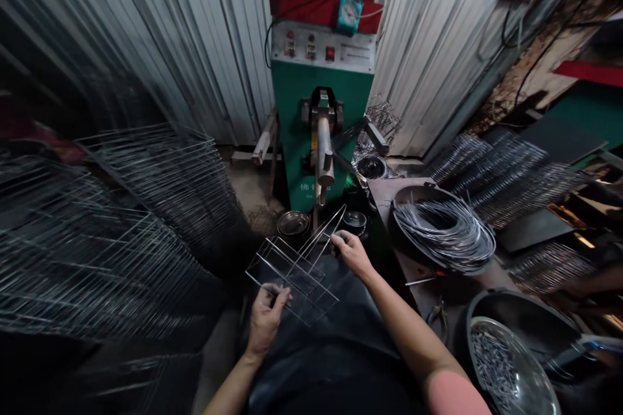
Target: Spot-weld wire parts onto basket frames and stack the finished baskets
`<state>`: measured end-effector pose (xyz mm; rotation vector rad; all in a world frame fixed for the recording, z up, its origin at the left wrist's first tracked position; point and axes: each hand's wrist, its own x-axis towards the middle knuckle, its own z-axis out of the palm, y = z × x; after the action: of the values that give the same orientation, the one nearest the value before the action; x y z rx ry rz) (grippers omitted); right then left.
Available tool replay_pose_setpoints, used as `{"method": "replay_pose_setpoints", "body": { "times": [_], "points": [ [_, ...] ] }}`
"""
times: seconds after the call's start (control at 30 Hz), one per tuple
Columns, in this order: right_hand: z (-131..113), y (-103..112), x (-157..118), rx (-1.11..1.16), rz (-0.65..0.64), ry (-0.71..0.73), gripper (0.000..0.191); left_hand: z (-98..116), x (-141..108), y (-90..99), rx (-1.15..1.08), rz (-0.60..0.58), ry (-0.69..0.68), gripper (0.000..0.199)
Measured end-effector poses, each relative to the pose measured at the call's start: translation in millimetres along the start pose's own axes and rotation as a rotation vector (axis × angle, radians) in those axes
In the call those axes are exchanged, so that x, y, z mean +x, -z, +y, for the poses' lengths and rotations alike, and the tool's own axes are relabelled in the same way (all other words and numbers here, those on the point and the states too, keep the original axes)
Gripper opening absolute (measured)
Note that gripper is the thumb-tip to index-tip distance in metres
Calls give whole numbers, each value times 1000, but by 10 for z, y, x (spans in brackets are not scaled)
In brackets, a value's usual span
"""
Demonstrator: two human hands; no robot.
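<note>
Left hand point(269, 314) and right hand point(353, 253) both pinching the wire frame point(321, 285), a holding stage, looks like; any shift wants both grips steady

Wire frame point(292, 259) held between left hand point(268, 314) and right hand point(351, 251), green machine point(292, 91) ahead of both hands, basin of wire rings point(440, 227) right of the right hand, stacked wire racks point(165, 188) left of the left hand

Pale corrugated wall panels point(209, 32)
</note>
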<state>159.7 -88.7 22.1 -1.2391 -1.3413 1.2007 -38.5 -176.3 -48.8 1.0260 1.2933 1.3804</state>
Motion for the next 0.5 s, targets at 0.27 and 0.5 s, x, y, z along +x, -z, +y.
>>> {"method": "replay_pose_setpoints", "body": {
  "times": [0.27, 0.5],
  "points": [
    [45, -97, -80, -67, -38, 30, 29, -53, -88, 300, 50, 130, 55, 34],
    [417, -386, -100, 18, -269, -128, 27, -115, -172, 387, 175, -237, 303, 42]
  ]
}}
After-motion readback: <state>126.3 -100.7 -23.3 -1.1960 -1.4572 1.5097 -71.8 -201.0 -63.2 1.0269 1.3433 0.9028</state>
